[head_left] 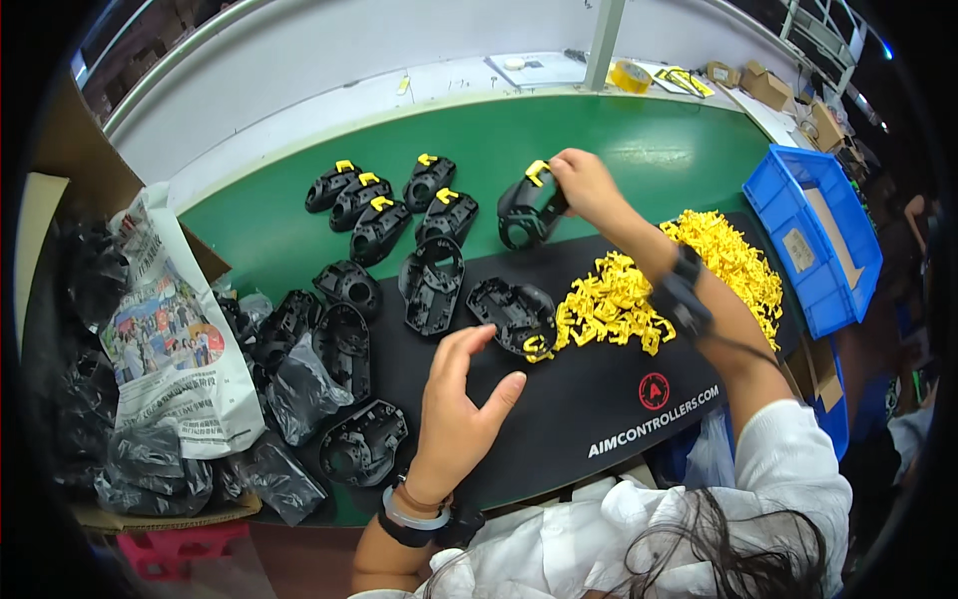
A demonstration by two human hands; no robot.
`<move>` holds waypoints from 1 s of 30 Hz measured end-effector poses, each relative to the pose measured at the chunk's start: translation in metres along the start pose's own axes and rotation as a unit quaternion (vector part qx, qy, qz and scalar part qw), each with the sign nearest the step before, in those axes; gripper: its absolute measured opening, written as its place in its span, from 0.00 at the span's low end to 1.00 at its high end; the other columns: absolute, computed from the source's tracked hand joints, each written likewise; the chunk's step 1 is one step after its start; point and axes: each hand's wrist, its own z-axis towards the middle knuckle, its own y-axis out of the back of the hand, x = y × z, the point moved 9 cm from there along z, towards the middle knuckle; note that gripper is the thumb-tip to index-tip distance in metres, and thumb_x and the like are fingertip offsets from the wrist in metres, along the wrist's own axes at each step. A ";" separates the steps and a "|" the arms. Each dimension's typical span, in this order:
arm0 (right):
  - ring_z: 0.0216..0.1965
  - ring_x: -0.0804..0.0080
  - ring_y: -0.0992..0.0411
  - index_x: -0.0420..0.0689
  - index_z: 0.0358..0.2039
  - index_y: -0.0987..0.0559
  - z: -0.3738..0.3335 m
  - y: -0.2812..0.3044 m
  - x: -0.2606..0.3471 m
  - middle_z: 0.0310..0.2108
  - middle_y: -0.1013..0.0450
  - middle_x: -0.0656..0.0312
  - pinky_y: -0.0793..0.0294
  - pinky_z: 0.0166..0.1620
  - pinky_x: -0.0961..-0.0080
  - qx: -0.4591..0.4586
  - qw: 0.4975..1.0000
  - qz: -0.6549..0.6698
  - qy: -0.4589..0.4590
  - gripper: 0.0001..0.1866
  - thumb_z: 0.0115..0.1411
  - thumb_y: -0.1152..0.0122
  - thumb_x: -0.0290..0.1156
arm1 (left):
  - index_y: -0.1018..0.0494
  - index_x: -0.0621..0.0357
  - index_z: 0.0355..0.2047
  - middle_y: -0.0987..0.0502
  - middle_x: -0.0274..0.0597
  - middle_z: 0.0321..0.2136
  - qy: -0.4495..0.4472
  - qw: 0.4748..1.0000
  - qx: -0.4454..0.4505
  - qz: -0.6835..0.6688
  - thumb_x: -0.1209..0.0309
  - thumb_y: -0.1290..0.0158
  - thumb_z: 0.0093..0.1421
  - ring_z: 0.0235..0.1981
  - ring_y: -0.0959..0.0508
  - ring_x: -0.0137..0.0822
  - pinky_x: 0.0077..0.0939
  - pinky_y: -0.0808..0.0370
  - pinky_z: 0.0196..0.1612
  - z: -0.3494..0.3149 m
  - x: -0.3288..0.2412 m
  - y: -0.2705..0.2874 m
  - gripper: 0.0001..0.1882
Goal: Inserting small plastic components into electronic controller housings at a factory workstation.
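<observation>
right hand (584,185) grip closed on black housing (526,208) | left hand (454,404) open, empty | yellow clips (619,299) nearby

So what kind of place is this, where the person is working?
Probably a factory assembly bench. A heap of small yellow clips lies on a black mat, rows of matching black plastic shells wait on the green table, and the right hand holds one shell.
</observation>
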 end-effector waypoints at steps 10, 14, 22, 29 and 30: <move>0.50 0.58 0.32 0.35 0.50 0.29 0.053 -0.048 0.033 0.48 0.30 0.47 0.34 0.53 0.66 0.020 0.957 -0.169 0.237 0.24 0.61 0.48 0.42 | 0.29 0.60 0.46 0.29 0.47 0.48 -0.110 0.964 -0.029 0.242 0.74 0.42 0.46 0.51 0.31 0.47 0.38 0.35 0.54 0.002 -0.033 0.032 0.23; 0.40 0.62 0.28 0.37 0.39 0.24 -0.095 -0.056 0.079 0.37 0.27 0.53 0.30 0.46 0.70 0.202 0.930 -0.096 0.291 0.13 0.57 0.42 0.31 | 0.33 0.60 0.49 0.31 0.48 0.48 -0.059 0.885 -0.083 0.455 0.74 0.45 0.47 0.51 0.34 0.51 0.41 0.31 0.47 0.030 0.013 0.018 0.25; 0.41 0.51 0.34 0.37 0.38 0.29 -0.195 -0.045 0.047 0.37 0.31 0.52 0.35 0.46 0.63 0.147 0.888 -0.314 0.301 0.17 0.45 0.38 0.18 | 0.28 0.59 0.29 0.27 0.40 0.30 -0.012 0.905 -0.123 0.408 0.72 0.45 0.46 0.36 0.29 0.44 0.35 0.28 0.34 0.034 0.045 0.000 0.09; 0.46 0.49 0.35 0.38 0.44 0.28 -0.195 -0.026 0.038 0.44 0.31 0.50 0.36 0.52 0.60 0.108 0.889 -0.332 0.297 0.20 0.47 0.42 0.19 | 0.26 0.62 0.24 0.26 0.46 0.23 -0.092 0.935 -0.269 0.213 0.70 0.45 0.48 0.30 0.29 0.46 0.40 0.31 0.34 0.018 -0.036 0.069 0.07; 0.48 0.50 0.36 0.37 0.46 0.29 -0.194 -0.029 0.039 0.45 0.32 0.49 0.36 0.52 0.60 0.114 0.900 -0.309 0.287 0.21 0.49 0.41 0.22 | 0.25 0.61 0.24 0.27 0.46 0.23 -0.113 0.927 -0.319 0.165 0.69 0.45 0.48 0.32 0.28 0.47 0.41 0.32 0.37 0.007 -0.040 0.081 0.07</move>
